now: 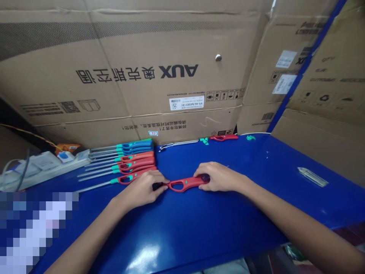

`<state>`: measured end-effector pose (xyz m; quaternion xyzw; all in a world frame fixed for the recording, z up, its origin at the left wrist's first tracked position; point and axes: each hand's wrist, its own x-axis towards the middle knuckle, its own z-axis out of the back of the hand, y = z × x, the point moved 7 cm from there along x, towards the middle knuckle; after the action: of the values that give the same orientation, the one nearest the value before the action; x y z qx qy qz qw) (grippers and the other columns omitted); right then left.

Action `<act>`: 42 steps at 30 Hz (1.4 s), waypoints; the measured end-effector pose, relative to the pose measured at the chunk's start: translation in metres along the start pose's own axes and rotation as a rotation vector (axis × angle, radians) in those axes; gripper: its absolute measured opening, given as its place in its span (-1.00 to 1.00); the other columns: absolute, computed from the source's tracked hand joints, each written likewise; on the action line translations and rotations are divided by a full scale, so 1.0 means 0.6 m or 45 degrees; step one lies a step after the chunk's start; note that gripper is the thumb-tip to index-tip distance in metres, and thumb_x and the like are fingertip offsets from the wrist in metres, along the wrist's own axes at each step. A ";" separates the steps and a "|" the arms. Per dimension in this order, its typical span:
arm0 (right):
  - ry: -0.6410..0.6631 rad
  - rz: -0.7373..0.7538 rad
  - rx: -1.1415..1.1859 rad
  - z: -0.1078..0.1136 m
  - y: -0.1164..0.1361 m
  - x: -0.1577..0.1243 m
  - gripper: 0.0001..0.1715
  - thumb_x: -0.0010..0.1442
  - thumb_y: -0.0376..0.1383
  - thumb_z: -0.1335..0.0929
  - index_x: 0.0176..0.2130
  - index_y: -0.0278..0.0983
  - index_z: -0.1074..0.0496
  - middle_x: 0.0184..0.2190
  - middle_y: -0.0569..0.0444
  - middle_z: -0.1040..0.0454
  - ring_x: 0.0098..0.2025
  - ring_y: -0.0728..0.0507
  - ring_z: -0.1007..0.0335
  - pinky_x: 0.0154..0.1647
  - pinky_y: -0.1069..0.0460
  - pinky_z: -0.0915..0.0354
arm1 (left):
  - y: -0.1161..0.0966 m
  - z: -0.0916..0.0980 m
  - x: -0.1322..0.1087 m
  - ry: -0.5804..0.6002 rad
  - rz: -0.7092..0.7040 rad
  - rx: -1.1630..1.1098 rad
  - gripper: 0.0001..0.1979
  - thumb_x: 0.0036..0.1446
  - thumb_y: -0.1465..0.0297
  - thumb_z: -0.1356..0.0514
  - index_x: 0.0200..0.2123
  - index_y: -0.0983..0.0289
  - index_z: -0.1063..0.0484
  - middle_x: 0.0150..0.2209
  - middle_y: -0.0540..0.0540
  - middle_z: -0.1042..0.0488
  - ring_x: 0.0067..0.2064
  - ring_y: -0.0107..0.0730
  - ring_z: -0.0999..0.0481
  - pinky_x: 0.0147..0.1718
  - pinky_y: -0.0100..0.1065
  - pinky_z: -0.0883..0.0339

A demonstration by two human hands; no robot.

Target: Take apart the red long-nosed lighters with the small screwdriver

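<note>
A red stick-lighter handle (186,184) without a metal rod on it lies level between my two hands, just over the blue table. My left hand (149,186) is closed in a pinch at its narrow left end, beside the trigger loop. A small black piece (157,185) shows between those fingers; its kind I cannot make out. At the wide right end, my right hand (218,177) is wrapped round the handle, with a dark purple end (204,177) showing by the thumb. Beyond my left hand lie several assembled stick lighters (135,164), blue, orange and red, rods pointing left.
Against the back cardboard (137,91) lie loose metal rods (182,143), small green parts (204,141), another red handle (226,137) and more green parts (251,137). A clear bag of thin pieces (312,177) lies right. A power strip (71,167) with plugs stands left.
</note>
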<state>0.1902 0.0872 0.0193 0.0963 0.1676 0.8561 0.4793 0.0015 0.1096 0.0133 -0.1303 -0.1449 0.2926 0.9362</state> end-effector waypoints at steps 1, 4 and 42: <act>-0.007 -0.006 0.005 0.000 -0.001 0.000 -0.64 0.03 -0.27 -0.45 -0.11 -0.23 -0.51 -0.16 0.00 -0.50 -0.19 -0.17 -0.41 -0.20 0.00 -0.23 | -0.001 0.000 0.000 0.000 0.001 -0.001 -0.82 0.21 0.39 -0.15 -0.19 0.21 -0.55 -0.27 0.09 -0.58 -0.25 -0.30 -0.54 -0.24 -0.33 -0.38; -0.017 -0.023 0.003 -0.001 -0.005 0.001 -0.63 0.02 -0.28 -0.46 -0.11 -0.23 -0.48 -0.18 0.02 -0.47 -0.23 -0.15 -0.37 -0.23 0.01 -0.22 | -0.003 0.002 0.001 -0.007 0.001 0.007 -0.82 0.20 0.40 -0.15 -0.19 0.21 -0.55 -0.27 0.08 -0.59 -0.24 -0.30 -0.54 -0.23 -0.33 -0.38; 0.060 -0.061 0.203 -0.019 -0.021 0.007 -0.61 0.15 -0.20 -0.39 -0.03 -0.30 -0.46 -0.18 -0.05 -0.41 -0.23 -0.14 -0.34 -0.22 0.00 -0.26 | -0.003 -0.003 0.002 -0.016 -0.012 0.075 -0.83 0.21 0.41 -0.12 -0.23 0.24 -0.52 -0.30 0.08 -0.56 -0.26 -0.30 -0.52 -0.27 -0.35 -0.34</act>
<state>0.1944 0.0944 0.0041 0.1101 0.2488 0.8303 0.4864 0.0037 0.1086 0.0124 -0.1002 -0.1425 0.2931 0.9401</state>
